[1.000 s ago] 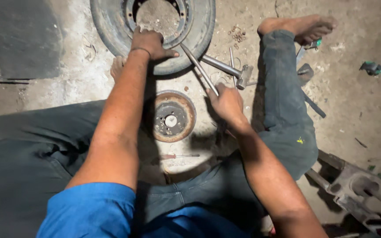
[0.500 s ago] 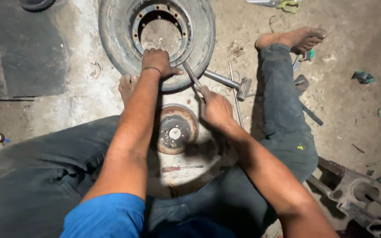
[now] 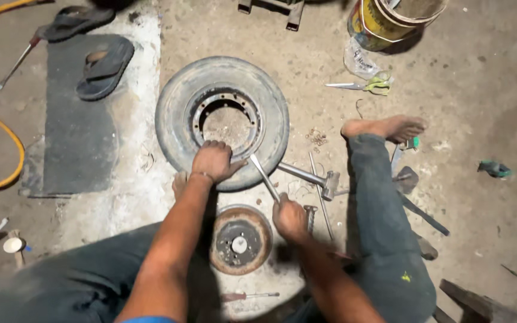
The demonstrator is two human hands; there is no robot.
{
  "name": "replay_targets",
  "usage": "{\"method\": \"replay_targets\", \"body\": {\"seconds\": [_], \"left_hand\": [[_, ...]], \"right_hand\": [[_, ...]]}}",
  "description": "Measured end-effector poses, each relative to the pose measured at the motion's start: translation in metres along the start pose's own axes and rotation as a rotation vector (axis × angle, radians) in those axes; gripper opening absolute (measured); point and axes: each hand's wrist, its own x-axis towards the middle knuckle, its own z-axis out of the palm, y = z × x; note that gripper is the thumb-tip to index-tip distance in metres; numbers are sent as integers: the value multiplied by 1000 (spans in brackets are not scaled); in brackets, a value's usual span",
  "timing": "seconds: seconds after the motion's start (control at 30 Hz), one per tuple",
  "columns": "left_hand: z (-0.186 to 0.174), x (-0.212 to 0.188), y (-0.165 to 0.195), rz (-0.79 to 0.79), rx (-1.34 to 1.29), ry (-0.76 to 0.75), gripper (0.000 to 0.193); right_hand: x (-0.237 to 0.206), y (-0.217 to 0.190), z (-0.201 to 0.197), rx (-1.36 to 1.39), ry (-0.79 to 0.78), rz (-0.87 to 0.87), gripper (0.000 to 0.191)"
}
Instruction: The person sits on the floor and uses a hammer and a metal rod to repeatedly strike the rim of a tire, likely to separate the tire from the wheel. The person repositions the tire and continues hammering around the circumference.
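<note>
Tyre [image 3: 222, 116] flat on floor, pinned by left hand [image 3: 213, 161]; right hand [image 3: 289, 218] clenched round lever [image 3: 264, 177] prying its near edge.

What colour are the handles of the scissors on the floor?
Yellow-green handles on the scissors, seen in the head view.

Grey tyre [image 3: 175, 119], rusty brown disc [image 3: 240, 239], yellow hose [image 3: 7, 134], green-handled scissors [image 3: 363, 85].

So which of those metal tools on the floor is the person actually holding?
The flat metal bar in the right hand, its tip against the tyre. The hammer and thin rod beside it lie untouched.
</note>
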Motion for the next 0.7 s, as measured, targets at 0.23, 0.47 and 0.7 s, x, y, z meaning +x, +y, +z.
{"method": "replay_targets", "body": {"seconds": [0.23,0.47,0.7], "left_hand": [[-12,2,19,-76,53,-36,69],[4,30,67,-472,-75,-136,74],[5,20,35,-200,-23,-516,91]], "right_hand": [[21,15,0,39,-90,-31,29],[29,16,-93,241,161,-108,34],[-37,4,-48,191,89,-131,34]]}}
